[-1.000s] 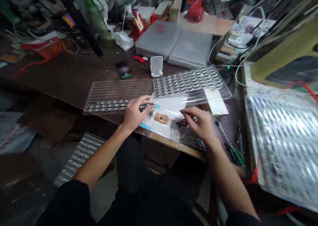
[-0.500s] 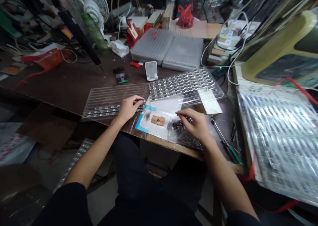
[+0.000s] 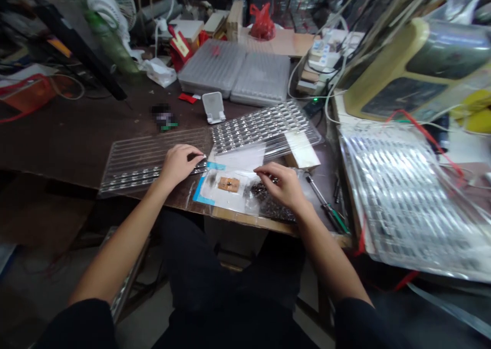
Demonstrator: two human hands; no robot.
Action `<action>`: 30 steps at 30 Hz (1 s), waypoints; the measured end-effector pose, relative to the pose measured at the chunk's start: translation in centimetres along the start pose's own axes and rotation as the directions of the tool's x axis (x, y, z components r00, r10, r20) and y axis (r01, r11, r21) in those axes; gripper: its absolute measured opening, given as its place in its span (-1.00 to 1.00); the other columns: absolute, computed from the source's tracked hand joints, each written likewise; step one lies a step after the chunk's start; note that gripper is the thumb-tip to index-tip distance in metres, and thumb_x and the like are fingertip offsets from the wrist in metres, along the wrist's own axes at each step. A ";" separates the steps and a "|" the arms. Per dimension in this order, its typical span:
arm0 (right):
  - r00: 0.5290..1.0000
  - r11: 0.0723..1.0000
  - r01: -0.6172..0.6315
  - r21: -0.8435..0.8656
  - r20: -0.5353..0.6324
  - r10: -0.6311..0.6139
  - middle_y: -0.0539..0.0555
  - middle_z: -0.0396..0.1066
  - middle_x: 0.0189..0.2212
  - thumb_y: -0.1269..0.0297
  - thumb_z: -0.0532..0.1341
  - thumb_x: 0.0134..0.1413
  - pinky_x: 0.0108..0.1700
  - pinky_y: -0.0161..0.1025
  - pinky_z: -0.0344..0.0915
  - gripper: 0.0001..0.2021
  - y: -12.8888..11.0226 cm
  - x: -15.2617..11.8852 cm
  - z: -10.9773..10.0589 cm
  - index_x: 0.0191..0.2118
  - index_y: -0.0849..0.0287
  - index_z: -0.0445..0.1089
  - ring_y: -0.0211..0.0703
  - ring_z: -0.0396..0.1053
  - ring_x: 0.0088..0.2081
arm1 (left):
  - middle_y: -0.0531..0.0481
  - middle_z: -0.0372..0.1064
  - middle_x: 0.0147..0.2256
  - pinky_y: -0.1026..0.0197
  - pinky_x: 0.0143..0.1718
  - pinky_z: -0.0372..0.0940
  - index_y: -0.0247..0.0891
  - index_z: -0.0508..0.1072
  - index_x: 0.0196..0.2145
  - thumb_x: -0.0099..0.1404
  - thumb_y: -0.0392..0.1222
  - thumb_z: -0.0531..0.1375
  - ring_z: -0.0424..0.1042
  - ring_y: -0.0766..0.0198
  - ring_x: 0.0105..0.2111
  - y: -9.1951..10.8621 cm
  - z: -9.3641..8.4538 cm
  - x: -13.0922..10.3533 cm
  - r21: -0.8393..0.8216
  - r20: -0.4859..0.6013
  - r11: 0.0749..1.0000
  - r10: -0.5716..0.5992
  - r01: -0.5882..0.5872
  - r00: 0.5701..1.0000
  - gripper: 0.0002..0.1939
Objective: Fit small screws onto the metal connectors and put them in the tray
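Observation:
My left hand (image 3: 179, 166) is over the right end of a clear ribbed tray (image 3: 153, 145) with rows of small metal parts along its near side. Its thumb and forefinger are pinched; what they hold is too small to name. My right hand (image 3: 282, 184) hovers by a pile of small dark metal parts (image 3: 261, 188), its fingertips pinched together, any piece between them unclear. Between the hands, a small brown block (image 3: 229, 184) lies on a white sheet with blue tape (image 3: 199, 189). Behind them is a second tray (image 3: 264, 126) filled with metal parts.
A white phone stand (image 3: 214, 108) and closed clear trays (image 3: 261, 78) stand behind. A white block (image 3: 303, 149) and a green-handled screwdriver (image 3: 337, 218) lie to the right. Stacked filled trays (image 3: 414, 201) occupy the far right.
The camera view has turned right, so the scene sits further left. Both hands stay near the same spots, with their fingers still pinched.

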State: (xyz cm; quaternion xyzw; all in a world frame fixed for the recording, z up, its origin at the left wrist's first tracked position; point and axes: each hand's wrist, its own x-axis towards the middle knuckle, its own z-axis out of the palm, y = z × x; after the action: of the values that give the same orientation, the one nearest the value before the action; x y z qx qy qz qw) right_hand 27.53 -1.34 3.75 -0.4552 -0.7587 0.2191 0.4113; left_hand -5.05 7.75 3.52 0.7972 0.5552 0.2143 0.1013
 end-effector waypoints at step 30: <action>0.834 0.869 -0.118 -0.481 0.428 0.349 0.18 0.66 -0.19 0.39 0.21 0.27 -0.14 -0.21 0.40 -0.78 -3.0 0.6 -2.8 -0.15 0.15 0.64 0.03 0.61 -0.16 | -0.06 0.60 -0.13 -0.03 0.03 0.37 -0.09 0.66 -0.24 0.29 -0.06 0.22 0.54 -0.07 -0.10 3.4 -1.0 3.6 -0.016 0.050 0.986 0.165 -0.164 0.985 -0.78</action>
State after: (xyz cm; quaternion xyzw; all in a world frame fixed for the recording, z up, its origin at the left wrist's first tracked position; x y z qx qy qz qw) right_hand 28.16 -2.40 7.68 -0.5539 -0.8051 0.2045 0.0569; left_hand -1.61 9.83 6.61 0.8450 0.4833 0.2046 0.1022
